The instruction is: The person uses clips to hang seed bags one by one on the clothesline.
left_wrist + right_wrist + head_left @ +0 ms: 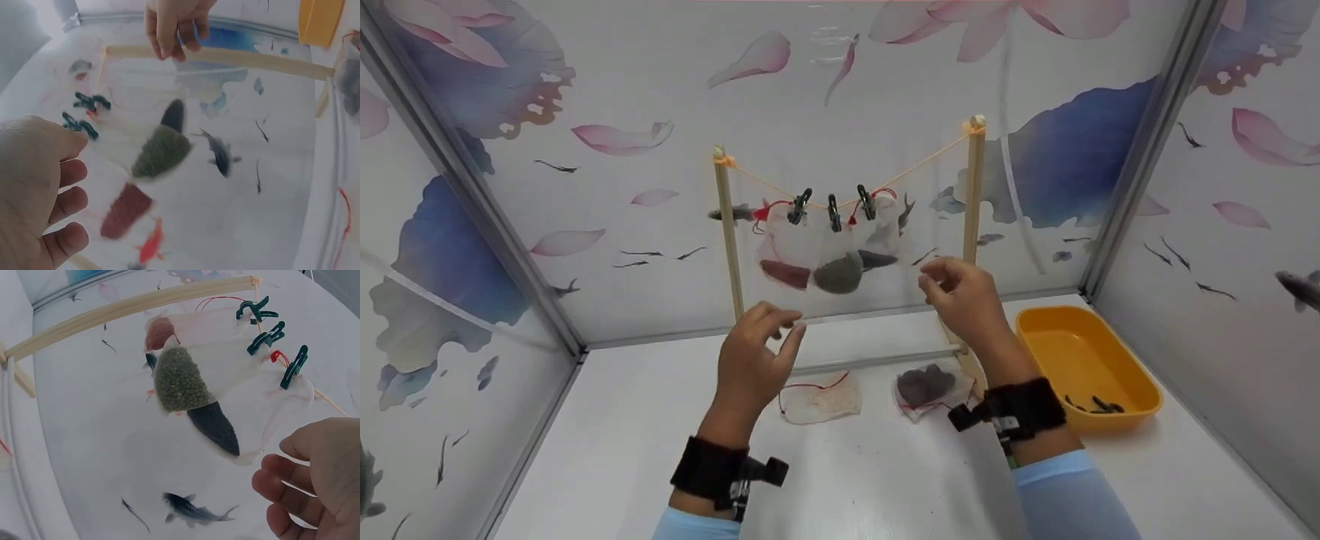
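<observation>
Three sheer mesh bags hang from a sagging orange string (926, 156) by dark green clips (266, 338). One bag holds a dark red filling (785, 274), the middle one green beans (180, 379), the third a black filling (214, 427). My left hand (754, 352) is raised in front and to the left of the bags, fingers loosely bent, holding nothing. To their right, my right hand (964, 296) hovers near the wooden post, relaxed and holding nothing. Both hands look apart from the bags.
Wooden posts (727, 240) carry the string. On the white table lie a mesh bag with a red cord and pale contents (821, 397) and a bag of dark lumps (926, 386). At right stands a yellow basin (1091, 360) with several dark clips (1104, 406). Printed panels (660, 90) enclose the table.
</observation>
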The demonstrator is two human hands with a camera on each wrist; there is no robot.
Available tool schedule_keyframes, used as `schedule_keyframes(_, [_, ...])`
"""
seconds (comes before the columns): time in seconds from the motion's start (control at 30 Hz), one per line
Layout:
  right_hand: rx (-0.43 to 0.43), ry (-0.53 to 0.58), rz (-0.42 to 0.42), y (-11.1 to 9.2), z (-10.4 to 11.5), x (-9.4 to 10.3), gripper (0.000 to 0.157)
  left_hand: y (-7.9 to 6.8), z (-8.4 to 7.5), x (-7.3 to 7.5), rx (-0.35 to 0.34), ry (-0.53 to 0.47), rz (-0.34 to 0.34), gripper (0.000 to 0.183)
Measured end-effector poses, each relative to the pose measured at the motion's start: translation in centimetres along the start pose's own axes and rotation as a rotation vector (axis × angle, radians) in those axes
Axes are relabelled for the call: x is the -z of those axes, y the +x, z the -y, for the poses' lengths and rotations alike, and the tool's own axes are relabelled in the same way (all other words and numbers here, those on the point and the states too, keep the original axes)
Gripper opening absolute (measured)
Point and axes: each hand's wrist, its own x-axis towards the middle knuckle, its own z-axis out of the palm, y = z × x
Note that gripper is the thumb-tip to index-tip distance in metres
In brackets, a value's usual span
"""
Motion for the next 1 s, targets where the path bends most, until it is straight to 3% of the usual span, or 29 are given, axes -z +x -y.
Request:
schedule_keyframes(0.23, [-0.204,-0.132,0.275,-4.2,-4.7,-2.1,0.018,-7.6,7.2,-0.5,0.505,0.077,0.274,0.024])
schedule_keyframes(0.37, [-0.259,-0.152,0.387,-5.2,-6.4,-3.0,0.020,-10.5,10.3,0.4,0.659,0.145,0.384,0.025])
schedule_keyframes(0.47, [-0.301,-0.178,0.427,-5.4,-7.1,-2.2,0.026,-11.1,11.3,0.6,0.673,0.163,0.437,0.022])
schedule_keyframes(0.57, [-0.325,-0.238,0.463,-5.1,-7.6,0.0,0.031,-10.8,11.5,0.0,0.660,0.160,0.458,0.017])
schedule_keyframes(0.77, [-0.384,-0.418,0.504,-5.4,-9.1,6.3,0.040,-10.2,11.0,-1.4,0.665,0.167,0.469,0.011])
schedule_keyframes(0.9, [-0.523,-0.488,0.530,-6.8,-10.7,10.8,0.051,-10.2,10.8,-1.9,0.655,0.184,0.457,0.010])
schedule_keyframes(1.0, [-0.595,-0.478,0.570,-8.1,-12.5,13.2,0.054,-10.2,10.8,-2.3,0.654,0.186,0.439,0.009])
